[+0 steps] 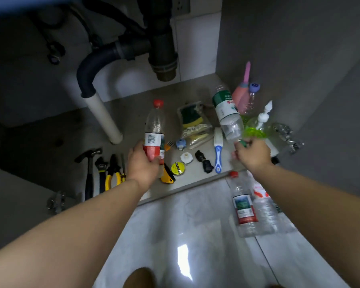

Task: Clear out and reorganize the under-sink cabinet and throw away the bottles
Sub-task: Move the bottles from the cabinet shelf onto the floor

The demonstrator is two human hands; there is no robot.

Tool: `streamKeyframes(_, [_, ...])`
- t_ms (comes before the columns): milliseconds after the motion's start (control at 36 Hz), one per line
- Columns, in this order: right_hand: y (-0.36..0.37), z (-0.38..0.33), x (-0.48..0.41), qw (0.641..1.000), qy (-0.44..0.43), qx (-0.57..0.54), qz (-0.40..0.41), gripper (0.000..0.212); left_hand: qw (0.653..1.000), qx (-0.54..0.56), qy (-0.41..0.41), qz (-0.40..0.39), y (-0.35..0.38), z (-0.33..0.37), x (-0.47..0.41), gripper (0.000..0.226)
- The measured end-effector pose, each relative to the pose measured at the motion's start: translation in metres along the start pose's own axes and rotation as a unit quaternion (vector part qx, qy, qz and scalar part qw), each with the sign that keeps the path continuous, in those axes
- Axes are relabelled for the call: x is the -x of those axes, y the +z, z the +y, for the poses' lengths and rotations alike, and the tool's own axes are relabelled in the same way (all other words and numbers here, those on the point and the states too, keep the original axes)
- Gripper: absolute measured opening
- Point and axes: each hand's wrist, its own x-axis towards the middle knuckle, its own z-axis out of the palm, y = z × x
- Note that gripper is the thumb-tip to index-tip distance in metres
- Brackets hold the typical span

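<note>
Two bare forearms reach from the near edge toward the open cabinet under the sink, above a glossy tiled floor. On that floor, near right, lie two or three clear bottles, one with a red cap and red label; they seem already taken out for throwing away.

Each hand holds one more bottle. The left hand has its fingers wrapped round the lower part of a red-capped bottle, which stands upright just above the cabinet floor. The right hand has its fingers closed about one end of a green-labelled bottle, which tilts away to the far left; its far end shows no cap.

The step in hand looks like pulling the bottles out of the cabinet. Both appear empty and light, so the next move likely calls only for drawing them back over the cabinet's front edge and setting them with the pile on the floor.

Much remains inside. At the left lie a hammer, a wrench and yellow pliers. In the middle sit a bagged sponge, a blue-handled brush and a yellow tape roll. At the far right stand a pink bottle, a clear bottle with a purple cap and a green pump dispenser, close behind the right hand, so the withdrawal should avoid knocking them. A drain pipe hangs above.
</note>
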Motion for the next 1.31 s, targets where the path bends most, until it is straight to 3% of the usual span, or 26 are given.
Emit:
streamKeyframes(139, [-0.062, -0.009, 0.020, 0.993, -0.018, -0.114, -0.033, 0.012, 0.986, 0.129, -0.032, -0.096, -0.002, 0.030, 0.029, 0.056])
streamKeyframes(333, [-0.099, -0.016, 0.038, 0.977, 0.006, -0.213, -0.003, 0.012, 0.956, 0.145, -0.095, -0.236, 0.002, 0.045, 0.059, 0.051])
streamKeyframes(444, [-0.104, -0.015, 0.053, 0.985, 0.027, -0.164, -0.053, 0.018, 0.918, 0.145, -0.125, -0.348, 0.007, 0.049, 0.078, 0.052])
streamKeyframes(583, [-0.086, -0.018, 0.067, 0.986, 0.048, -0.062, -0.149, 0.023, 0.892, 0.070, -0.137, -0.425, 0.016, 0.048, 0.086, 0.049])
streamKeyframes(639, [-0.075, -0.021, 0.070, 0.983, 0.056, -0.035, -0.172, 0.035, 0.881, 0.067, -0.141, -0.447, 0.020, 0.048, 0.089, 0.052])
streamKeyframes(778, [-0.048, -0.026, 0.070, 0.974, 0.112, -0.018, -0.195, 0.053, 0.852, 0.091, -0.161, -0.490, 0.031, 0.053, 0.096, 0.051])
streamKeyframes(1000, [-0.034, -0.012, 0.060, 0.965, 0.203, -0.054, -0.158, 0.045, 0.823, 0.179, -0.218, -0.494, 0.051, 0.055, 0.103, 0.049])
streamKeyframes(1111, [-0.035, -0.009, 0.056, 0.945, 0.258, -0.133, -0.147, 0.037, 0.810, 0.219, -0.215, -0.499, 0.056, 0.055, 0.099, 0.060])
streamKeyframes(1306, [-0.031, -0.005, 0.052, 0.926, 0.295, -0.136, -0.192, 0.055, 0.801, 0.291, -0.217, -0.476, 0.063, 0.059, 0.100, 0.060])
